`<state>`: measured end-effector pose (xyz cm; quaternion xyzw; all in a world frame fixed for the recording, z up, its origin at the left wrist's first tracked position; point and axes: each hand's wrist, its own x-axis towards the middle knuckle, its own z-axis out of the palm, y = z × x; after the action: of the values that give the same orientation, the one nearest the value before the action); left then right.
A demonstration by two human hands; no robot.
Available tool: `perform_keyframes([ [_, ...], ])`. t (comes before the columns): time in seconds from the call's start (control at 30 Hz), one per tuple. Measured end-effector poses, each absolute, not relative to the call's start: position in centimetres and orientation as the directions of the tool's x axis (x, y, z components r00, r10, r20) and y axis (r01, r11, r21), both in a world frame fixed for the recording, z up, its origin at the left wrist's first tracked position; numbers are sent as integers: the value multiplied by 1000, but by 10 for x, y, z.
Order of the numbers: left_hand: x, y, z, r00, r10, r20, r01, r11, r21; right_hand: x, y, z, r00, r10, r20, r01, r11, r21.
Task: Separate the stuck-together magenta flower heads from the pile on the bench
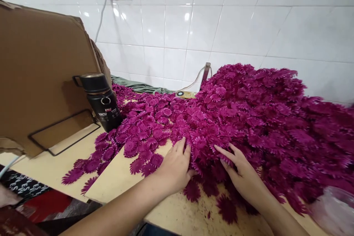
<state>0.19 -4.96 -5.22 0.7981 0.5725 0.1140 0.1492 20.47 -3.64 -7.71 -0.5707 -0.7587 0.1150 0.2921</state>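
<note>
A large heap of magenta artificial flower heads (249, 107) covers much of the pale wooden table (116, 177), highest toward the right. My left hand (177, 164) rests at the near edge of the heap, fingers apart and touching the flowers. Opposite it, my right hand (239, 169) reaches in with its fingers spread among the petals, their tips partly over a flower. Several flowers lie between the two hands. One loose flower (227, 208) is on the bare wood below them.
A black bottle (103, 107) stands at the left beside a big cardboard box (41, 73) and a black wire frame (74, 141). Behind the heap are a metal bracket (205, 75) and a tape roll (186, 94). A clear plastic container (333, 212) sits at the lower right.
</note>
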Motion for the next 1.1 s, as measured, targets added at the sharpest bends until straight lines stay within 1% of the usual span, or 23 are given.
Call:
perform_keyframes([
  [0.07,0,-49,-53,318,947,36,874,-307,376,211,-37,-78,-189,908,374,823,354,-444],
  [0.17,-11,-52,-50,276,956,102,873,-294,389,222,-41,-74,-188,825,533,875,387,-291],
  [0.23,-17,-56,-46,242,952,188,864,-300,405,227,-45,-67,-176,769,615,905,372,-206],
  [0.3,-19,-62,-43,213,937,278,834,-323,447,225,-50,-59,-180,748,639,911,371,-178],
  [0.4,-12,-71,-41,200,917,346,720,-377,582,205,-59,-46,-231,768,598,868,440,-229],
  [0.5,2,-79,-44,234,894,383,522,-448,726,173,-70,-38,-319,814,486,785,514,-346],
  [0.57,8,-83,-48,223,886,406,410,-463,786,156,-76,-34,-335,860,386,767,486,-418],
  [0.63,8,-85,-52,178,905,387,352,-426,834,149,-81,-30,-346,898,273,761,439,-478],
  [0.7,2,-84,-54,95,931,352,347,-362,865,153,-82,-26,-365,904,222,742,426,-517],
  [0.73,-3,-82,-55,41,938,343,354,-335,873,158,-80,-24,-356,903,240,739,429,-520],
  [0.8,-12,-77,-56,-63,935,349,377,-301,876,172,-71,-22,-268,907,324,775,403,-487],
  [0.87,-19,-70,-59,-102,934,341,412,-272,870,182,-55,-23,-141,920,366,832,311,-459],
  [0.9,-20,-68,-60,-87,943,322,433,-256,864,185,-46,-25,-102,934,341,845,262,-466],
  [0.97,-18,-65,-64,-20,961,276,473,-234,849,182,-32,-30,-91,972,219,833,194,-518],
  [1.03,-12,-65,-70,66,969,238,495,-239,835,170,-23,-37,-181,980,81,797,194,-572],
  [1.1,-7,-66,-76,96,971,220,510,-237,827,155,-20,-43,-314,949,-6,783,255,-568],
])
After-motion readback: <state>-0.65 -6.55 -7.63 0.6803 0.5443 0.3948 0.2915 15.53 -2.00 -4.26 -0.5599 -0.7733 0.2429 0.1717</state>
